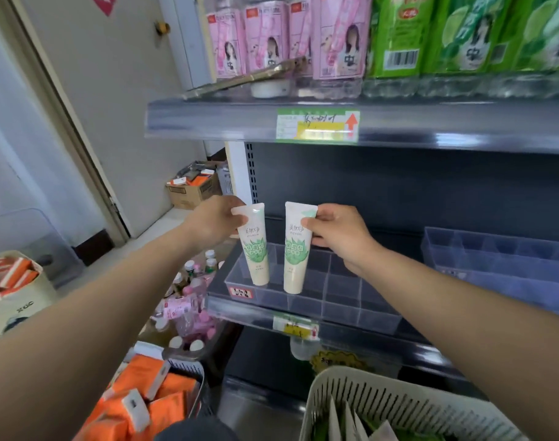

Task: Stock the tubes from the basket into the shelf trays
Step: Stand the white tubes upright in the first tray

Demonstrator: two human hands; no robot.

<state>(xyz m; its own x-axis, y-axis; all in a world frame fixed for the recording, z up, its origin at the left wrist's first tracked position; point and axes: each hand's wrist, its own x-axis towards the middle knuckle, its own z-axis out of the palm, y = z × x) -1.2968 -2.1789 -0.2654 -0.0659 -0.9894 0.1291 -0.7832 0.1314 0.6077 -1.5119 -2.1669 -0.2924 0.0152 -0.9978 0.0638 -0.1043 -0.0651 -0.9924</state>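
My left hand grips the crimped top of a cream tube with green leaf print, held cap down over the left compartments of a clear divided shelf tray. My right hand pinches the top of a second matching tube, also cap down, its cap low in a front compartment of that tray. The two tubes hang side by side, a small gap between them. A cream slotted basket at the bottom right holds several more tubes, only their flat ends showing.
Another clear tray stands to the right on the same shelf. The shelf above carries pink and green bottle packs. Left of the shelving, bins of bottles and orange packs crowd the floor, with a cardboard box behind.
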